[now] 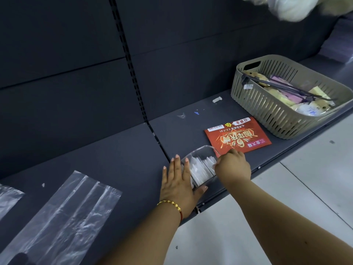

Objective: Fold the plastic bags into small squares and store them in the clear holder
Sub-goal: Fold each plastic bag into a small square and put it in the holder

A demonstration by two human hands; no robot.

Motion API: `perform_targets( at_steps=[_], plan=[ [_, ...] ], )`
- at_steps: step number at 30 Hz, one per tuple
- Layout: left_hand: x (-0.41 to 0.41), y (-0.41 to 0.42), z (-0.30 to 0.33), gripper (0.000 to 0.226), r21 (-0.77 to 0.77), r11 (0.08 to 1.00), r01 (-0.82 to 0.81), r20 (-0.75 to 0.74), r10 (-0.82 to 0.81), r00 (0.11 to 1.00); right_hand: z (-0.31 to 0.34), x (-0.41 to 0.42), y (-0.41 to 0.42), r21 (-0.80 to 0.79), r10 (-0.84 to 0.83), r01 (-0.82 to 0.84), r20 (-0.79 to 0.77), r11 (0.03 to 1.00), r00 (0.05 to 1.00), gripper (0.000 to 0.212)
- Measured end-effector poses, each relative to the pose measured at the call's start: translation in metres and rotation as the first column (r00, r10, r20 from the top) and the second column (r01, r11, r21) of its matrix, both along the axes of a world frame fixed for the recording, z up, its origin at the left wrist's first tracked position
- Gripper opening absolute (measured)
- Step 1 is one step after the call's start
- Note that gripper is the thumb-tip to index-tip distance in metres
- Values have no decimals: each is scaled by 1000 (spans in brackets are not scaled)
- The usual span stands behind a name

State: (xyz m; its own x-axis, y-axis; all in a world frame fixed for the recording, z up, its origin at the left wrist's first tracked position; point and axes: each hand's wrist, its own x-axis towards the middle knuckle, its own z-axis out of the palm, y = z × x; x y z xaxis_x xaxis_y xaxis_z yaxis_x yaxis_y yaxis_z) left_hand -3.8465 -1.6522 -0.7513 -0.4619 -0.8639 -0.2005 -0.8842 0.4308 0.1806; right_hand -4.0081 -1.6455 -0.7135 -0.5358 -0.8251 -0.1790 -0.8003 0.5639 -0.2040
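We see the left hand (178,185) resting flat, fingers straight, against the clear holder (198,167) on the shelf (118,150), while the right hand (233,167) pinches a folded bag (210,163) inside it

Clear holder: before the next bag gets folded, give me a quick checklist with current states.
1. Clear plastic holder upright on dark shelf: ok.
2. Left hand steadies holder with flat fingers: ok.
3. Right hand pinches a folded white bag square at the holder: ok.
4. Square fully seated: cannot tell.
5. Room left in holder: cannot tell.
6. Flat transparent plastic bag lies unfolded at left: ok.
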Motion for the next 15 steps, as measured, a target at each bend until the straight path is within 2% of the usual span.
perform_targets(
  at_steps=[4, 6, 9, 12, 15],
  plan=[
    [-2, -1, 0, 99, 19, 1000, 15, 51, -16, 999, -3, 3, -2, 23, -97, 95, 122, 995, 988, 18],
    [-1, -2, 4, 104, 29, 1000, 9, 41, -11, 999, 0, 5, 0, -7, -50, 50, 57, 999, 997, 26],
    [10, 4, 10, 103, 1, 1000, -4, -38, 4, 999, 1, 14, 2, -241, -33, 5, -113, 970, 993, 33],
    [43, 16, 8, 98, 14, 998, -54, -45, 55, 998, 4, 38, 0, -513, 59, -138, -168, 847, 984, 18],
    [92, 30, 0, 101, 34, 984, -173, 43, 172, 984, 6, 83, 3, -602, 229, -307, -206, 737, 952, 12]
  ],
)
